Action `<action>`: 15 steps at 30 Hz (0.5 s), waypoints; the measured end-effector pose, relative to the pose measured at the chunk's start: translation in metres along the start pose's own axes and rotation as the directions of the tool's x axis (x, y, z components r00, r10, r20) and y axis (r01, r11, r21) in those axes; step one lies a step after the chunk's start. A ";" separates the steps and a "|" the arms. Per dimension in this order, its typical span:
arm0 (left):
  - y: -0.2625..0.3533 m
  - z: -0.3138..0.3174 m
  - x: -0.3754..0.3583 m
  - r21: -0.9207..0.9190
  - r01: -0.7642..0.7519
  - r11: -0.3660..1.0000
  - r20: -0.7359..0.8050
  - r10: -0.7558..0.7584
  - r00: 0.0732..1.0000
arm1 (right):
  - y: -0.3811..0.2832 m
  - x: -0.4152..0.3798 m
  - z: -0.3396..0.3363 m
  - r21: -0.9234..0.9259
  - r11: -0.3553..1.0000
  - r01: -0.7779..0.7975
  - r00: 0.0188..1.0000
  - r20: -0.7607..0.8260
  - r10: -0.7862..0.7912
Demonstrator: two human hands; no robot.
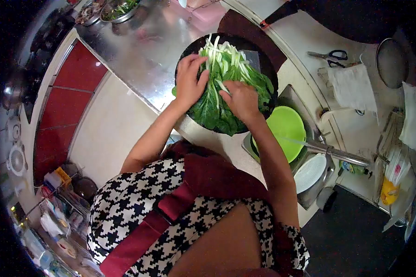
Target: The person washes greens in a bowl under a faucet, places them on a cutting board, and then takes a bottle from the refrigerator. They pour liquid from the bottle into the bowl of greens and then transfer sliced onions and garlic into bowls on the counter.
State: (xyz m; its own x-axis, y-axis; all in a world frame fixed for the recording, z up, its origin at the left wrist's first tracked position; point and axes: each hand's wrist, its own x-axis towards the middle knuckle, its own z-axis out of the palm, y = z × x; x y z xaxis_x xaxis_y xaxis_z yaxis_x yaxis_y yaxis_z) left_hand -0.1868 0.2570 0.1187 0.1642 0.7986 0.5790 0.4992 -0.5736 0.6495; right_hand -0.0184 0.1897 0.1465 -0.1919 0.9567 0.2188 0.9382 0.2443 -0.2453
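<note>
A heap of leafy greens (pixel 210 108) with pale stems lies on a dark round board (pixel 196 46). The stems point away from me and the leaves hang toward my body. My left hand (pixel 192 79) rests on the left side of the heap, thumb and fingers apart. Curled over the middle of the bunch, my right hand (pixel 241 99) grips some of the greens by a pale stem near its thumb. Behind the stems, at the board's right, shows a flat grey metal blade (pixel 251 60); its handle is hidden.
Right of the board, a sink holds a bright green basin (pixel 289 129) under a metal faucet (pixel 339 153) and a white strainer (pixel 311 173). Scissors (pixel 330 56) and a white cloth (pixel 353 87) lie on the right counter. Metal bowls (pixel 120 16) with food stand at the far left.
</note>
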 end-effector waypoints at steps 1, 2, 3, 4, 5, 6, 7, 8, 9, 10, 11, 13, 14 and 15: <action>0.000 0.004 0.012 -0.050 -0.032 0.998 0.072 0.036 0.997 | 0.002 -0.002 -0.002 0.028 0.998 -0.061 0.997 -0.038 0.062; 0.001 0.009 0.025 0.001 -0.089 0.996 0.122 0.088 0.989 | 0.003 -0.001 -0.008 0.057 0.991 -0.118 0.990 -0.074 0.122; 0.001 0.016 0.035 0.049 -0.146 0.988 0.171 0.136 0.976 | 0.005 0.001 -0.017 0.087 0.982 -0.170 0.978 -0.108 0.179; -0.001 0.025 0.043 0.146 -0.150 0.978 0.237 0.113 0.965 | 0.004 0.010 -0.034 0.080 0.941 -0.329 0.943 -0.020 0.332; -0.002 0.032 0.051 0.243 -0.163 0.956 0.300 0.085 0.950 | 0.021 0.015 -0.033 0.144 0.938 -0.316 0.933 -0.130 0.335; -0.004 0.037 0.058 0.338 -0.183 0.923 0.358 0.054 0.932 | 0.038 0.023 -0.031 0.140 0.919 -0.368 0.912 -0.139 0.386; -0.006 0.040 0.064 0.375 -0.179 0.910 0.389 0.020 0.921 | 0.053 0.030 -0.027 0.139 0.897 -0.419 0.886 -0.151 0.438; -0.007 0.044 0.067 0.412 -0.176 0.894 0.419 -0.014 0.908 | 0.067 0.034 -0.016 0.118 0.898 -0.424 0.891 -0.122 0.436; -0.008 0.046 0.067 0.448 -0.175 0.877 0.446 -0.050 0.894 | 0.081 0.035 -0.003 0.096 0.899 -0.427 0.896 -0.093 0.435; -0.009 0.049 0.066 0.433 -0.176 0.884 0.439 -0.037 0.898 | 0.088 0.034 0.004 0.072 0.901 -0.427 0.900 -0.065 0.431; -0.011 0.050 0.065 0.418 -0.176 0.891 0.434 -0.026 0.901 | 0.092 0.030 0.013 0.105 0.894 -0.436 0.900 0.029 0.435; -0.013 0.046 0.066 0.380 -0.202 0.903 0.416 0.028 0.909 | 0.077 0.027 0.017 0.066 0.847 -0.528 0.848 0.093 0.521; -0.014 0.041 0.067 0.357 -0.229 0.906 0.405 0.071 0.912 | 0.071 0.025 0.014 0.051 0.862 -0.505 0.862 0.087 0.500; -0.012 0.037 0.066 0.333 -0.256 0.908 0.395 0.112 0.912 | 0.074 0.025 0.017 0.055 0.872 -0.486 0.874 0.052 0.484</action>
State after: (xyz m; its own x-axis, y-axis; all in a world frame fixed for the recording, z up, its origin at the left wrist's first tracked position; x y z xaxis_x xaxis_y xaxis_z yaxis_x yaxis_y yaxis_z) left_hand -0.1506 0.3239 0.1308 0.5421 0.7357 0.4060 0.6942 -0.6643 0.2770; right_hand 0.0408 0.2346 0.1176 0.2714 0.9622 0.0238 0.8957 -0.2434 -0.3722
